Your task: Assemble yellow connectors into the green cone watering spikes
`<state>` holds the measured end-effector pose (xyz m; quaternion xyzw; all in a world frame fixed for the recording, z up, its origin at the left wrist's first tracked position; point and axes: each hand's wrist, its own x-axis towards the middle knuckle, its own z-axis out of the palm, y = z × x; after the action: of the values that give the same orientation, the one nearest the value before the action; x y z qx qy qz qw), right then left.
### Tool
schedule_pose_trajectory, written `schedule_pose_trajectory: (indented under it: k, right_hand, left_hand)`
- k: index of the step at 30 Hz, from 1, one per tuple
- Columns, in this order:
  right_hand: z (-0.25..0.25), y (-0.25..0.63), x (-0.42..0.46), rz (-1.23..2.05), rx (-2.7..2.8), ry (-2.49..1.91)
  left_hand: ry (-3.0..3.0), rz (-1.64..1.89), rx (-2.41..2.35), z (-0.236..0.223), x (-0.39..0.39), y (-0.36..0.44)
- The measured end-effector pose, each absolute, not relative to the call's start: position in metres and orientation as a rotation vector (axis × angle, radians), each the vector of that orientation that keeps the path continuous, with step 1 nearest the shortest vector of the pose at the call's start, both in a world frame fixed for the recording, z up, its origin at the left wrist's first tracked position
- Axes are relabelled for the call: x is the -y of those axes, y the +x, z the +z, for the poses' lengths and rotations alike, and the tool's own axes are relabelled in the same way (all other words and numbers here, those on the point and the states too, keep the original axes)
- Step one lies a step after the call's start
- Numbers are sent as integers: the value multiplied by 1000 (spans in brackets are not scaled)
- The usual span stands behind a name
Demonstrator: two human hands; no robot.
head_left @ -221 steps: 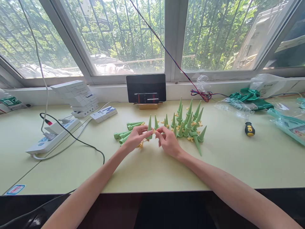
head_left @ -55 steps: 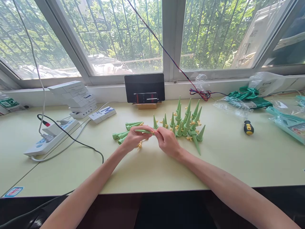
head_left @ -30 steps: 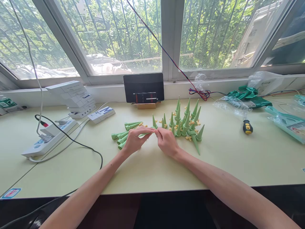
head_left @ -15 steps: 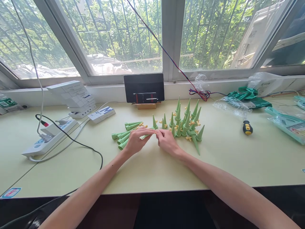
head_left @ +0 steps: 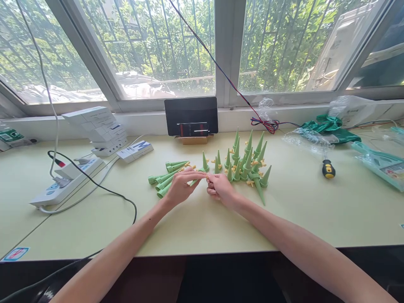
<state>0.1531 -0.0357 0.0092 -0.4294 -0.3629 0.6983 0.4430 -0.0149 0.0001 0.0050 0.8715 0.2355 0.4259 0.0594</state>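
My left hand (head_left: 182, 185) is closed around a green plastic spike (head_left: 193, 182), mostly hidden under the fingers. My right hand (head_left: 222, 189) meets it at the fingertips, pinching a small yellow valve (head_left: 207, 178) that barely shows. Left of my hands lies a row of green tubes (head_left: 162, 185), some with yellow valves at their far ends. To the right, several pointed green spikes (head_left: 247, 162) stand upright in a cluster with yellow valves on their sides. One more spike (head_left: 261, 193) lies tilted toward me, and another spike (head_left: 204, 160) stands just beyond my fingertips.
A black tablet (head_left: 191, 110) with a phone leans at the window. White boxes (head_left: 104, 130) and a power strip (head_left: 67, 181) with cables are on the left. A screwdriver (head_left: 328, 169), a green plastic bag (head_left: 331, 130) and a teal packaged item (head_left: 378, 162) lie on the right.
My right hand's lower fingers have loosened slightly from their curl, and the small yellow valve shows a little more at the fingertips. My left hand stays nearly in place.
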Motion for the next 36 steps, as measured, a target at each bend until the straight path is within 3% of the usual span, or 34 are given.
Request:
schedule_pose_trajectory:
  k: [36]
  right_hand:
    - [8, 153, 34, 1821, 772, -1045]
  left_hand:
    - [2717, 1265, -697, -2, -3, -19]
